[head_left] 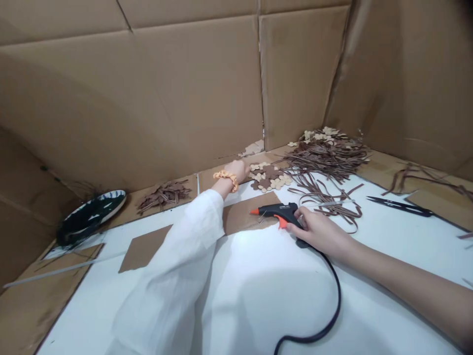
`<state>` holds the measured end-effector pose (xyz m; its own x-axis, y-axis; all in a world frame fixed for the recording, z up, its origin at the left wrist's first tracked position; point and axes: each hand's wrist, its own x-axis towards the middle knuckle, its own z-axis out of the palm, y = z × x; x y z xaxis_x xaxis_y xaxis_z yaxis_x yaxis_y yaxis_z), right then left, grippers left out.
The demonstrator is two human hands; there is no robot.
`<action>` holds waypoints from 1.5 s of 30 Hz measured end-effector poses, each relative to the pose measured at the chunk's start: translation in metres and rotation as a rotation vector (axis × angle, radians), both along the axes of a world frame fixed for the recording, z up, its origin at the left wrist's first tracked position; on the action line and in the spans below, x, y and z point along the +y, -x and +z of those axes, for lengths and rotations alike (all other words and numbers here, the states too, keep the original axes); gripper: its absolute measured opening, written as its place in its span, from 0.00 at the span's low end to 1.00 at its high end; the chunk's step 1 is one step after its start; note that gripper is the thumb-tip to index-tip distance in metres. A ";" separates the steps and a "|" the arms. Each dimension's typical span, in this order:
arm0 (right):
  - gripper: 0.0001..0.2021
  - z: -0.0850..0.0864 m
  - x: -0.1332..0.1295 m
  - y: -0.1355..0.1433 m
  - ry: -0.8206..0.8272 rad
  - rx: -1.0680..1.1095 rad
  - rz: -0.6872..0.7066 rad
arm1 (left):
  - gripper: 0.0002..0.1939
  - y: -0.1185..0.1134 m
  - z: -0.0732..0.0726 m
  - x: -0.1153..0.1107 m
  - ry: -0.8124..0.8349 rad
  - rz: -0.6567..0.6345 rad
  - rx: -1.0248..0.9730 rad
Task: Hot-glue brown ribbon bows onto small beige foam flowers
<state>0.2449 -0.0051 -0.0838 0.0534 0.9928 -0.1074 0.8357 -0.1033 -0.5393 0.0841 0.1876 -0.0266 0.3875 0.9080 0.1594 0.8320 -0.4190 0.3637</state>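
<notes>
My right hand (308, 228) is wrapped round the handle of a black glue gun (275, 209) with an orange nozzle and trigger. The gun lies over a brown cardboard piece (240, 216), its nozzle pointing left. My left hand (240, 170), with an orange band at the wrist, reaches to the back beside a pile of brown and cream flower-shaped pieces (269, 176). Its fingers are mostly hidden, so what they hold, if anything, cannot be made out.
Brown strips (327, 155) are heaped at the back right, near black tweezers (401, 204). A dark dish (90, 217) stands at the left, with leaf-like brown pieces (164, 195) nearby. Another cardboard piece (142, 249) lies left of my sleeve. Cardboard walls (199, 98) surround the white surface.
</notes>
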 end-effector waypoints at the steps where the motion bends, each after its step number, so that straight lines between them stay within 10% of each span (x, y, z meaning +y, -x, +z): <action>1: 0.15 -0.001 0.001 0.000 -0.007 0.003 -0.002 | 0.18 -0.008 -0.003 0.003 0.017 0.005 -0.024; 10: 0.07 -0.004 0.003 0.003 -0.090 0.072 -0.048 | 0.17 -0.036 -0.009 0.014 0.132 0.068 -0.313; 19: 0.07 -0.007 0.004 -0.006 -0.135 0.283 -0.114 | 0.08 0.015 0.029 -0.029 0.199 0.118 -0.585; 28: 0.15 -0.011 0.007 0.007 -0.172 0.731 -0.133 | 0.09 0.063 -0.024 -0.147 0.410 0.204 -0.948; 36: 0.16 0.025 0.017 0.030 -0.102 1.005 0.022 | 0.11 0.056 -0.066 -0.129 0.364 0.278 -1.199; 45: 0.20 0.001 0.023 0.034 0.010 1.092 0.101 | 0.12 0.062 -0.073 -0.126 0.370 0.268 -1.245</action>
<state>0.2105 0.0182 -0.0833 -0.1566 0.9861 -0.0557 -0.0865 -0.0698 -0.9938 0.0220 0.0618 -0.0997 -0.0327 0.9995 0.0034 -0.0970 -0.0066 0.9953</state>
